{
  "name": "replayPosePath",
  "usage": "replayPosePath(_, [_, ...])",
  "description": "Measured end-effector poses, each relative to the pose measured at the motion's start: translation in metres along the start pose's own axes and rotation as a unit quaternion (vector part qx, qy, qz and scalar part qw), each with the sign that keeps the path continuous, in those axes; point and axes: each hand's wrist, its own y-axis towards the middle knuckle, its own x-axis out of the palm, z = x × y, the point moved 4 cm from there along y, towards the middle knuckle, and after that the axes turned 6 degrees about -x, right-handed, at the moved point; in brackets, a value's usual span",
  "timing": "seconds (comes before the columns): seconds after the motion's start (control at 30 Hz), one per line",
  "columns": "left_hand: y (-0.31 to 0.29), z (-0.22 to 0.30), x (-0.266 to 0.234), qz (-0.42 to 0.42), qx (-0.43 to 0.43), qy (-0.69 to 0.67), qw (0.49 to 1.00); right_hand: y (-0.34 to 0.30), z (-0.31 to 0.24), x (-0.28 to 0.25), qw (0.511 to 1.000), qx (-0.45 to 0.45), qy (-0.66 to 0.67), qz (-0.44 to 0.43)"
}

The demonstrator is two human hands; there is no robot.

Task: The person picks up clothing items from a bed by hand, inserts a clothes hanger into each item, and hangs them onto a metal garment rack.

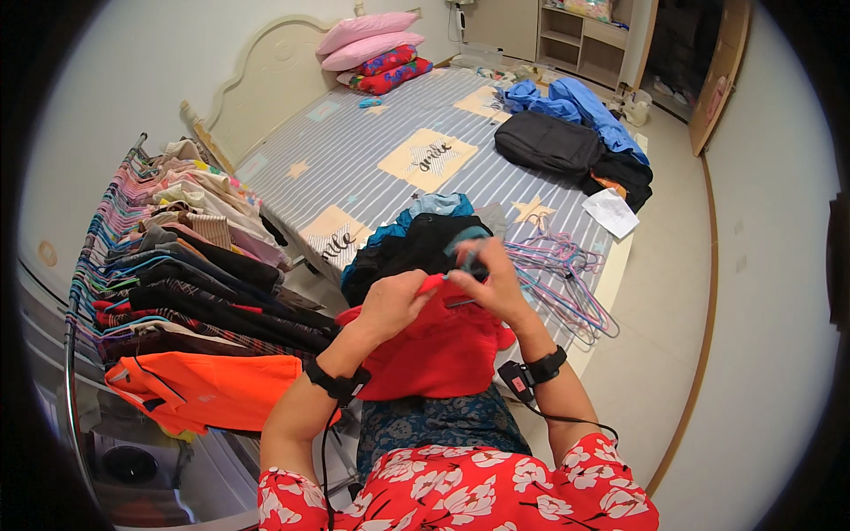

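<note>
- I saw the left hand [394,305] with fingers pinching the red garment's [429,354] upper edge.
- The right hand [498,281] curled close by; I couldn't tell its fingers' grip.
- The garment hung near black clothes [403,258] on the bed [345,164].

plain red garment [434,354], orange shirt [230,385], striped grey-blue bedsheet [345,133], pink pillows [372,55]
</note>
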Motion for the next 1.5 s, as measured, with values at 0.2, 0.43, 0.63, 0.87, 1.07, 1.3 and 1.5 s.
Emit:
replayPosePath(0.2, [-0.006,-0.008,-0.021,0.067,-0.089,-0.124,0.986,-0.058,0.052,-0.013,0.945,0.087,-0.16,0.273])
replayPosePath(0.43, [-0.016,-0.005,-0.029,0.098,-0.074,-0.163,0.979,-0.13,0.128,0.035,0.925,0.277,-0.189,0.178])
replayPosePath(0.63, [-0.03,-0.021,-0.038,0.055,-0.088,-0.172,0.98,-0.116,0.156,-0.004,0.915,0.36,-0.03,0.178])
replayPosePath(0.87, [-0.034,-0.028,-0.038,0.097,-0.024,-0.123,0.987,-0.084,0.156,-0.044,0.917,0.342,-0.042,0.199])
replayPosePath(1.07, [-0.034,-0.016,-0.034,0.163,-0.005,-0.017,0.986,-0.065,0.124,-0.065,0.926,0.289,-0.188,0.156])
replayPosePath(1.3, [-0.036,-0.016,-0.017,0.197,-0.033,-0.059,0.978,-0.016,0.043,-0.006,0.977,0.185,0.013,0.108])
replayPosePath(1.5, [-0.062,-0.015,-0.052,0.288,-0.115,-0.224,0.924,0.024,-0.005,0.003,0.986,0.032,0.039,0.156])
